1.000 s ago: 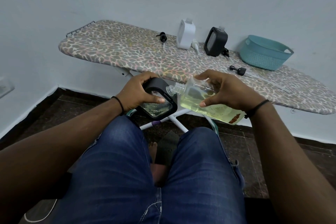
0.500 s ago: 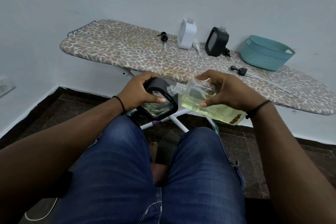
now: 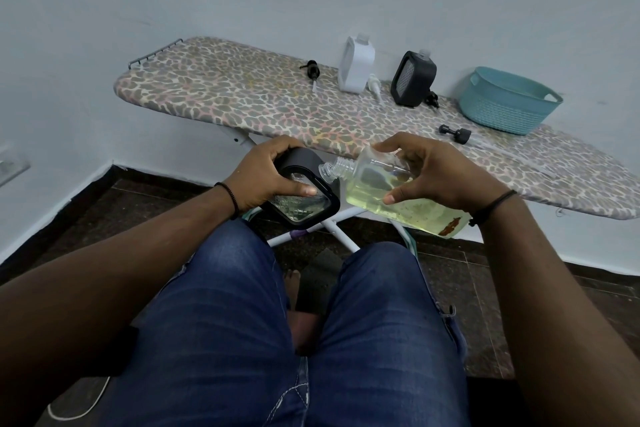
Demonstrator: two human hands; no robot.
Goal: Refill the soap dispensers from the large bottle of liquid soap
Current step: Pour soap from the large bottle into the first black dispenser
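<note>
Soap bottle [image 3: 388,189], the one large clear one with yellow-green liquid, lies tilted in your right hand [image 3: 440,172], fingers and thumb curled around its body, its open neck pointing left at the dispenser. Your left hand [image 3: 268,177] grips one black-framed dispenser [image 3: 304,198] above your lap, thumb pressed across its clear face; the bottle's neck sits just beside its upper edge. On the ironing board [image 3: 242,97] stand two more dispensers: one white [image 3: 356,66], one black [image 3: 412,80]. Three loose pump heads lie there: one black [image 3: 312,70] left of the white dispenser, one white [image 3: 374,85] between the two, one black [image 3: 454,133] near the one teal basket [image 3: 505,102].
</note>
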